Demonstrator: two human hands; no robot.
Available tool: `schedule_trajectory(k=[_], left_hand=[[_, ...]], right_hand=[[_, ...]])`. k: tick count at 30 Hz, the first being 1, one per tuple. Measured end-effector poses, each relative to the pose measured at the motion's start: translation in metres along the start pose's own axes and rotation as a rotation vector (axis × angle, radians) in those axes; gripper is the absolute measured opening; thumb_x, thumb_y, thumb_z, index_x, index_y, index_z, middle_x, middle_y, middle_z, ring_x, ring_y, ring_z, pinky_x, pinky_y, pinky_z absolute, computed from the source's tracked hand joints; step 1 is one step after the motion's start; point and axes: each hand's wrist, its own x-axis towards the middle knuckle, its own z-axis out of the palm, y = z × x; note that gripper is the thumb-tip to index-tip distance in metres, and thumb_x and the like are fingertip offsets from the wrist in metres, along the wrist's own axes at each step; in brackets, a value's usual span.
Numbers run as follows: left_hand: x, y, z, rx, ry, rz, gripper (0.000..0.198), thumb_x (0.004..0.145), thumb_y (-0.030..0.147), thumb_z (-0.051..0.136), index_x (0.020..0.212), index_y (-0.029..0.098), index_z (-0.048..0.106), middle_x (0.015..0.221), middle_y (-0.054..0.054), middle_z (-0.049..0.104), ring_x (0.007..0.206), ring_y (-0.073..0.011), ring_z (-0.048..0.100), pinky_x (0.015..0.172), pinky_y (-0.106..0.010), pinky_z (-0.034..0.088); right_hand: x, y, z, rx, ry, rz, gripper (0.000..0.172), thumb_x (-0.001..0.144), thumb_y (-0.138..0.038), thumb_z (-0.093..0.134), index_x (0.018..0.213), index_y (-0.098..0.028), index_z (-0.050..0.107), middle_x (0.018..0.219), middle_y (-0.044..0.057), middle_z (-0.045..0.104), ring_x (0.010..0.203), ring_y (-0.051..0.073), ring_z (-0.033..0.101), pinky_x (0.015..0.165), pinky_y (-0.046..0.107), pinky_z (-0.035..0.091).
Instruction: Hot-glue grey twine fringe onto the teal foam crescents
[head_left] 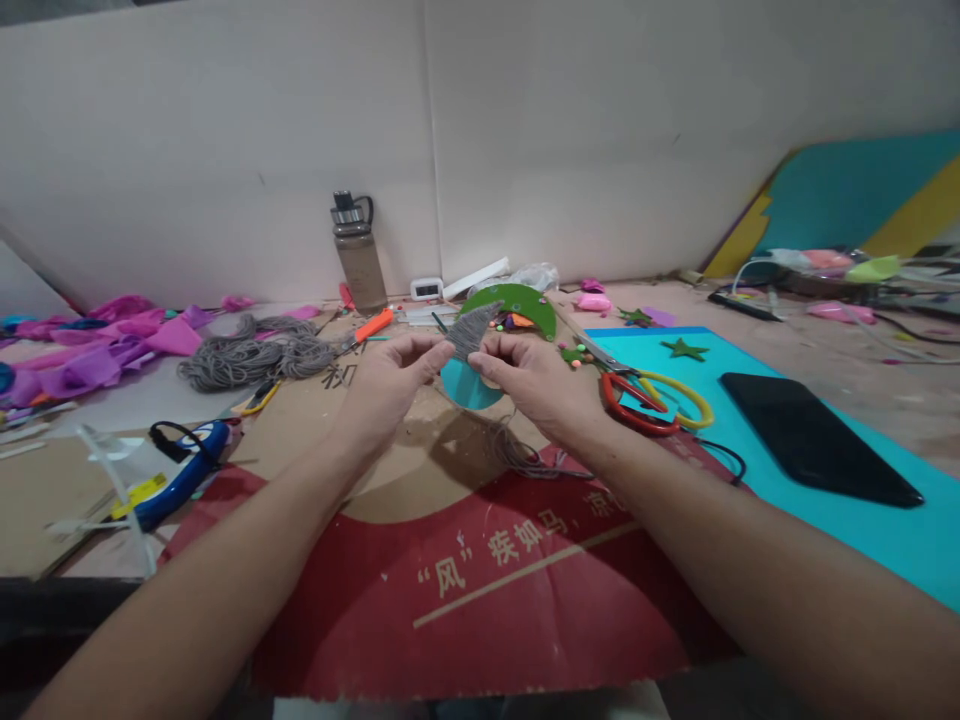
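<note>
Both hands meet above the middle of the table on a blue foam piece wrapped in grey yarn. My left hand pinches its left side with closed fingers. My right hand pinches its right side, thumb pressed on the yarn. A loose strand of grey yarn trails down from the piece onto the red and tan cardboard under my arms.
A grey yarn bundle, pink scraps and a blue tool lie left. A water bottle, orange knife and green disc sit behind. Scissors, a green star and a black phone rest on the teal mat.
</note>
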Motion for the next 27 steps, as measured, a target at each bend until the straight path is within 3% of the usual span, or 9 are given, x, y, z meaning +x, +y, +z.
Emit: schedule_trajectory(k=[4,9,14,19,24,27], left_hand=[[-0.003,0.002,0.0,0.113,0.068,0.011,0.028,0.07,0.041,0.079,0.083,0.017,0.073,0.084,-0.005,0.073,0.072,-0.0147,0.062,0.07,-0.029,0.048],[-0.01,0.009,0.003,0.445,0.176,0.146,0.016,0.073,0.033,0.074,0.079,0.018,0.074,0.074,-0.003,0.072,0.066,-0.0141,0.06,0.066,-0.028,0.047],[-0.006,0.005,0.001,0.263,0.105,-0.004,0.019,0.072,0.035,0.076,0.078,0.017,0.074,0.077,-0.004,0.073,0.067,-0.0152,0.062,0.067,-0.029,0.049],[-0.003,0.003,-0.001,0.302,0.112,0.042,0.02,0.07,0.036,0.077,0.078,0.017,0.074,0.077,-0.004,0.073,0.07,-0.0157,0.062,0.071,-0.029,0.049],[0.003,-0.004,-0.004,-0.099,-0.07,-0.182,0.034,0.078,0.051,0.068,0.086,0.018,0.074,0.083,-0.006,0.073,0.072,-0.0158,0.064,0.07,-0.029,0.05],[0.005,-0.008,-0.004,-0.126,-0.09,-0.205,0.035,0.076,0.05,0.071,0.09,0.018,0.074,0.085,-0.007,0.074,0.072,-0.0152,0.065,0.071,-0.029,0.05]], right_hand=[[-0.003,-0.007,0.005,-0.096,0.002,0.017,0.029,0.08,-0.036,0.061,0.062,-0.02,0.045,0.061,-0.005,0.039,0.057,0.009,0.034,0.054,0.026,0.03],[-0.005,-0.002,0.012,-0.092,0.029,0.147,0.028,0.08,-0.038,0.059,0.062,-0.02,0.048,0.059,-0.005,0.042,0.055,0.009,0.035,0.052,0.026,0.028],[-0.004,0.001,0.014,-0.106,0.047,0.178,0.029,0.079,-0.038,0.061,0.06,-0.02,0.049,0.056,-0.006,0.042,0.053,0.009,0.034,0.051,0.026,0.028],[-0.002,0.003,0.013,-0.083,0.053,0.187,0.024,0.077,-0.035,0.062,0.061,-0.019,0.052,0.057,-0.004,0.046,0.052,0.01,0.036,0.051,0.026,0.029],[-0.004,0.001,0.01,-0.032,0.06,0.25,0.03,0.08,-0.04,0.061,0.06,-0.02,0.049,0.054,-0.006,0.041,0.049,0.008,0.032,0.048,0.025,0.025],[-0.004,0.0,0.009,-0.05,0.042,0.24,0.03,0.082,-0.036,0.06,0.06,-0.019,0.049,0.055,-0.005,0.044,0.05,0.008,0.034,0.049,0.025,0.026]])
